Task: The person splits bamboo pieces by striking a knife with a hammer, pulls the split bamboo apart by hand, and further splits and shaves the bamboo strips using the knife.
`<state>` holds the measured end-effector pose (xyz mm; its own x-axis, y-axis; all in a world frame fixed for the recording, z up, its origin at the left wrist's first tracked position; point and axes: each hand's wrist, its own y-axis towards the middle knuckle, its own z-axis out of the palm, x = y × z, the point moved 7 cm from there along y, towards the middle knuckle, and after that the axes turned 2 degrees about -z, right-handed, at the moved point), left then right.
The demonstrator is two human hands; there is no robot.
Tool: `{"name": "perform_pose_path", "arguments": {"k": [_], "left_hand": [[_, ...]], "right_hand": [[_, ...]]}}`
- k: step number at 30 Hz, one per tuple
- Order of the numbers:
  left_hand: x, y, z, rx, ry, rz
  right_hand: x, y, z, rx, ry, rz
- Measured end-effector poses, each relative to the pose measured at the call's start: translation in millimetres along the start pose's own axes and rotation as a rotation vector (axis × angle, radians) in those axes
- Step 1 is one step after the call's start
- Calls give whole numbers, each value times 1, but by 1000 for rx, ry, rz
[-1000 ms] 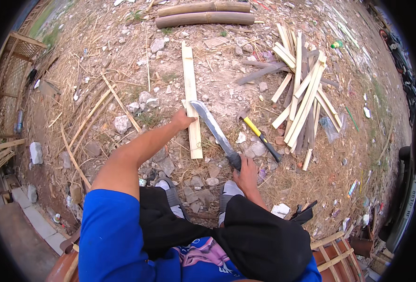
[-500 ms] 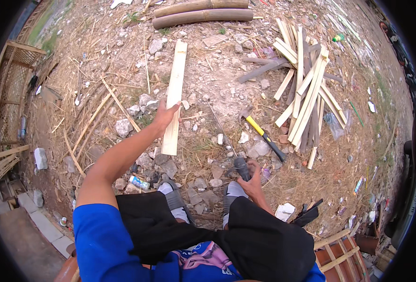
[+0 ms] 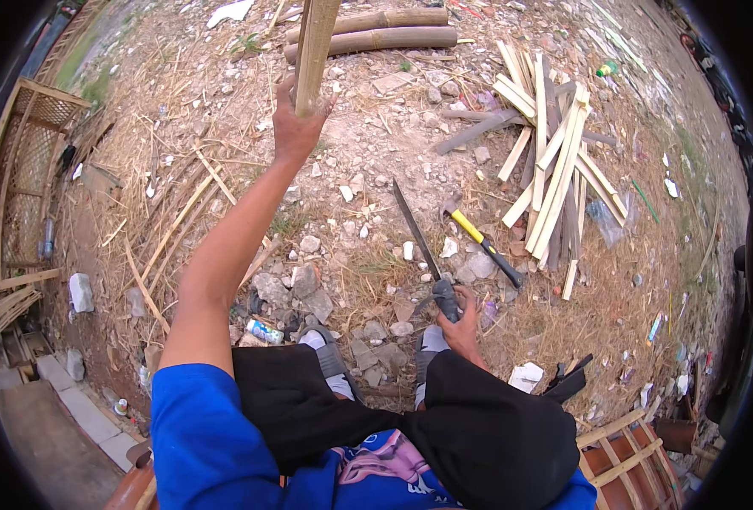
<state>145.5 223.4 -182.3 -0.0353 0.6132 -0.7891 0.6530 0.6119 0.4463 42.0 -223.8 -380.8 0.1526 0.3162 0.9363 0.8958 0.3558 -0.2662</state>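
My left hand [image 3: 295, 132] reaches far forward and grips the lower end of a split bamboo strip [image 3: 315, 55], thumb on one side and fingers on the other. The strip rises steeply, and its upper end runs past the top of the view. Down by my right foot, my right hand [image 3: 461, 330] is closed around the dark wrapped handle of a machete [image 3: 414, 225]. Its long narrow blade points forward and a little left, apart from the bamboo. A hammer [image 3: 471, 231] with a yellow and black handle lies on the ground just right of the blade.
A crossed pile of pale bamboo strips [image 3: 556, 178] lies at the right. Two bamboo poles [image 3: 376, 40] lie at the far side. Stones [image 3: 306, 279] and dry grass cover the ground. A can [image 3: 264, 331] lies near my left shoe [image 3: 329, 357]. A lattice frame [image 3: 26, 170] stands at left.
My left hand has moved forward and up, tilting the bamboo strip from lying low to standing steeply. The machete has turned so that its blade's flat side shows more.
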Motion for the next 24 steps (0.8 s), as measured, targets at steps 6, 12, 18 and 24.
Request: {"name": "perform_pose_path", "arguments": {"k": [6, 12, 18, 24], "left_hand": [[-8, 3, 15, 56, -78, -71], [-23, 14, 16, -48, -64, -10], [-24, 34, 14, -58, -320, 53], [-50, 37, 6, -2, -692, -109]], "right_hand": [[1, -2, 3, 17, -63, -19], [0, -1, 4, -2, 16, -21], [-1, 2, 6, 23, 2, -1], [-8, 1, 2, 40, 43, 63]]}}
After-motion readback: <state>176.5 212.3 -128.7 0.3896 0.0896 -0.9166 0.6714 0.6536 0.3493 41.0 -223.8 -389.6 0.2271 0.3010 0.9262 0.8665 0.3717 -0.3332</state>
